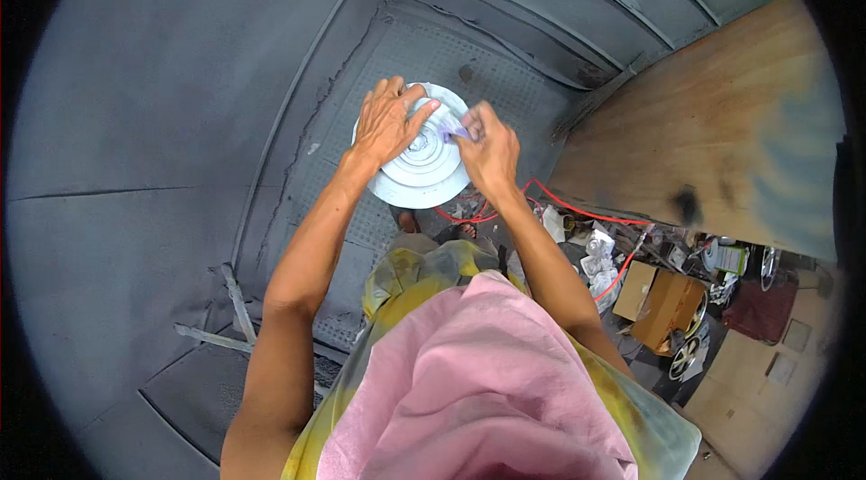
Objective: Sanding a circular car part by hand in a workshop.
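Note:
A white round disc (410, 194) with raised concentric rings stands in front of me, its ringed face toward me. Over its upper left part lies my left hand (391, 122), the fingers bent at the rim and the thumb stretched across the face, gripping it. At the disc's right side is my right hand (490, 144), slightly blurred, with its fingers closed on a small purple scrap (454, 131). The scrap touches the rings near the middle. Whether it is cloth or abrasive sheet I cannot tell. What supports the disc from below is hidden.
Grey-coated walls (180, 101) enclose the left and far sides. A wooden panel (686, 137) stands at the right. A red hose (586, 205) runs across the floor toward a cardboard box (667, 310) and loose clutter. Grey bars (236, 304) lie at lower left.

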Demonstrator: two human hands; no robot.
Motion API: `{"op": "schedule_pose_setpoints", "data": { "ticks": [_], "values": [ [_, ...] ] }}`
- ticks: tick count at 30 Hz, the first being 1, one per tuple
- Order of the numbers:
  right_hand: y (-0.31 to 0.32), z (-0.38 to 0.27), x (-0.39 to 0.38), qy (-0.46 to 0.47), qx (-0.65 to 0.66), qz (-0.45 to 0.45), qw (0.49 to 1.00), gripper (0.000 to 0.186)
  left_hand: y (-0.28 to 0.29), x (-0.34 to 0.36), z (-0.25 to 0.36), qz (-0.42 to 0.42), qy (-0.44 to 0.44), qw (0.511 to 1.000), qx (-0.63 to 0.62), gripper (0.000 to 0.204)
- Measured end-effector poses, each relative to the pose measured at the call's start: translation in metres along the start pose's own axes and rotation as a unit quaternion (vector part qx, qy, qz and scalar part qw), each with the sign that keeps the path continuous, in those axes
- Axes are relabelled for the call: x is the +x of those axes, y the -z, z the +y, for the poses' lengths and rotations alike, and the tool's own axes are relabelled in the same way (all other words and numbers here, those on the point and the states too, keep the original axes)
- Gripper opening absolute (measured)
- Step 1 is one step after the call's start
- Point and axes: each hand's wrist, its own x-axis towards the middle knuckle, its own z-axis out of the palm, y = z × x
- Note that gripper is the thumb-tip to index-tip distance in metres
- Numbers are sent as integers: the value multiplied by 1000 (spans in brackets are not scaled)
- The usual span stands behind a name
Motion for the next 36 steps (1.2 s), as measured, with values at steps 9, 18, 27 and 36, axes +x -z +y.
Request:
{"op": "schedule_pose_setpoints", "data": {
  "ticks": [9,18,27,36],
  "values": [
    [21,59,-42,-183,158,17,970,24,10,-11,-36,84,92,983,-134,51],
    [-5,41,-89,-224,328,-3,918,30,13,-1,-41,-58,230,944,-231,55],
    [1,22,-121,-181,367,-75,910,29,-3,17,-46,-31,158,960,-230,45],
    [32,75,-131,-117,252,-28,960,22,40,38,-14,-18,57,994,-93,63]
  ]
}}
